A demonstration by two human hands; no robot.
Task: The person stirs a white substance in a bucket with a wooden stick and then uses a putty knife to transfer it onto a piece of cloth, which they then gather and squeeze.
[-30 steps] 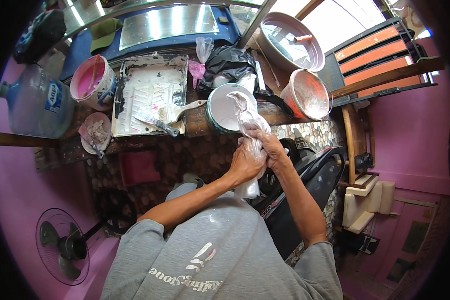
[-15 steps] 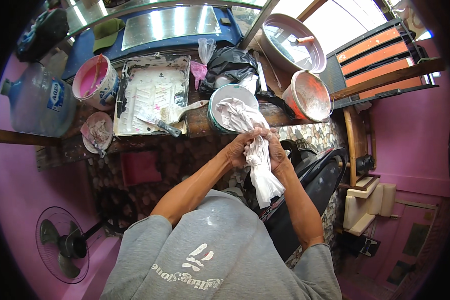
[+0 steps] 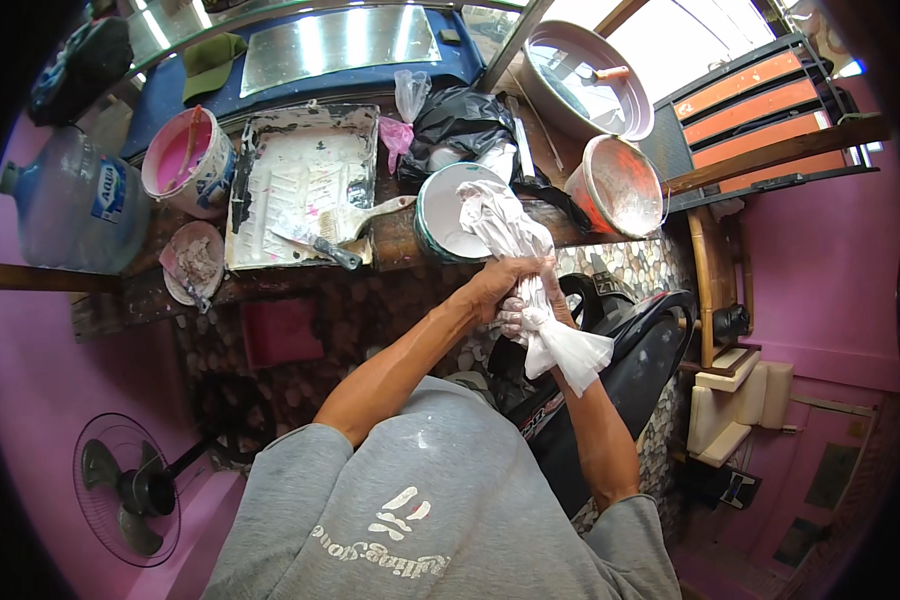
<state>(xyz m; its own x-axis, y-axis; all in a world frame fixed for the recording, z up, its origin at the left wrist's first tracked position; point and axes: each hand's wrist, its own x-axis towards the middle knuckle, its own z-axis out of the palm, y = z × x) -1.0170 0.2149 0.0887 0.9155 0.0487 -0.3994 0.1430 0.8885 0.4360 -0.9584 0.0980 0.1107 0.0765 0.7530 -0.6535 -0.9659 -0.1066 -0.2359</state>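
Note:
A crumpled white plastic bag [image 3: 510,222] is bunched lengthwise and held in both of my hands. Its upper part lies over the rim and inside a pale bucket [image 3: 446,215] with a dark green outer side. Closed around the narrowed middle is my left hand [image 3: 503,283]. My right hand [image 3: 559,300] grips it from the other side, partly covered by the bag. Below my hands it has a knot, and the loose end flares out over my right forearm. What the bag contains, if anything, cannot be seen.
Left of the bucket, a paint tray [image 3: 305,165] holds a paintbrush [image 3: 355,220] and a scraper [image 3: 335,250]. Farther left stand a pink-stained bucket [image 3: 215,185] and a water jug [image 3: 65,225]. An orange-smeared bucket [image 3: 625,190] stands right. A motorcycle [image 3: 610,390] is close by my right arm.
My hands have shifted slightly right with the bag, and its top has moved toward the bucket's right side. The knotted tail has swung right, over my right forearm.

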